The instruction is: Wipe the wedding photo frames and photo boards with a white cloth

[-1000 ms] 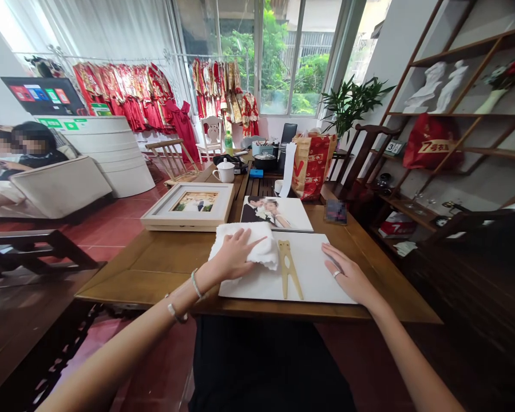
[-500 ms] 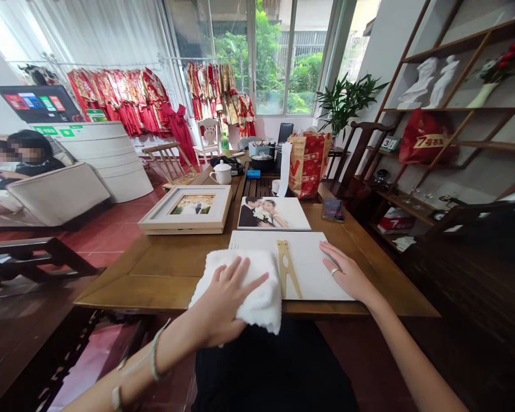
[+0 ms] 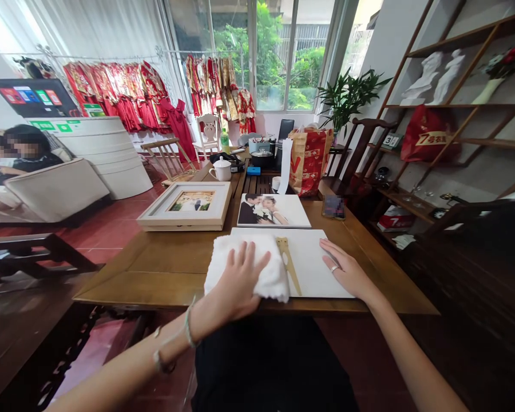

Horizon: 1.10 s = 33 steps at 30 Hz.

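My left hand [image 3: 237, 283] lies flat, fingers spread, on a white cloth [image 3: 246, 265] that covers the left part of a white board [image 3: 313, 261] at the near edge of the wooden table [image 3: 167, 269]. A thin gold two-legged stand piece [image 3: 287, 260] rests on the board just right of the cloth. My right hand [image 3: 345, 272], ring on one finger, presses flat on the board's right side with fingers stretched out.
Behind the board lie a wedding photo print [image 3: 272, 210] and a framed photo [image 3: 186, 205]. A phone [image 3: 333, 207], a red bag [image 3: 309, 160], a teapot [image 3: 221, 169] and trays stand farther back. Shelves are on the right; a person sits on a sofa at left.
My left hand drew the cloth toward the table's near edge, then pushed it back up and right onto the board. My right hand stayed in place.
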Motion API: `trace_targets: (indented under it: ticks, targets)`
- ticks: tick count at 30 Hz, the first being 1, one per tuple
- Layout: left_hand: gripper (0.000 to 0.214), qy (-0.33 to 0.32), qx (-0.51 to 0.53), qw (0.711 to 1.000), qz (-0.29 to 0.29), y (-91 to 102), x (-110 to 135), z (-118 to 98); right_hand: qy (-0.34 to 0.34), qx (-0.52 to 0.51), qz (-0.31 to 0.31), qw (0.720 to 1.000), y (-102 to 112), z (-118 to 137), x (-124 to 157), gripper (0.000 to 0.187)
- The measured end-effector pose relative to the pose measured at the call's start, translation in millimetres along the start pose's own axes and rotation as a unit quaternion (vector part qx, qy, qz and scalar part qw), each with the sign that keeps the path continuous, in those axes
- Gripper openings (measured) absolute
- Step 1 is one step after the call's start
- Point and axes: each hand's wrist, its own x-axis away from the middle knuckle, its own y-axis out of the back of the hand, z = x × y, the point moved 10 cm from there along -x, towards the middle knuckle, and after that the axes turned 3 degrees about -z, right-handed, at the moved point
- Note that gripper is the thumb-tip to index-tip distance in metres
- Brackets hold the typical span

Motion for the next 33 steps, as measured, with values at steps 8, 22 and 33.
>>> trace_targets:
  ticks: [8, 22, 33]
  targets:
    - [0.094, -0.040, 0.013, 0.997, 0.072, 1.9, 31.5, -25.0, -0.008, 0.011, 0.006, 1.000, 2.7, 0.1, -2.6, 0.044]
    - [0.076, 0.001, -0.012, 0.999, -0.037, -5.6, -40.5, 4.7, -0.005, 0.019, 0.014, 1.000, -1.6, 0.9, 3.1, 0.045]
    - [0.089, -0.066, 0.062, 0.992, 0.093, 9.1, 39.9, -33.6, 0.005, 0.012, 0.002, 1.000, 4.0, 9.4, -4.1, 0.043]
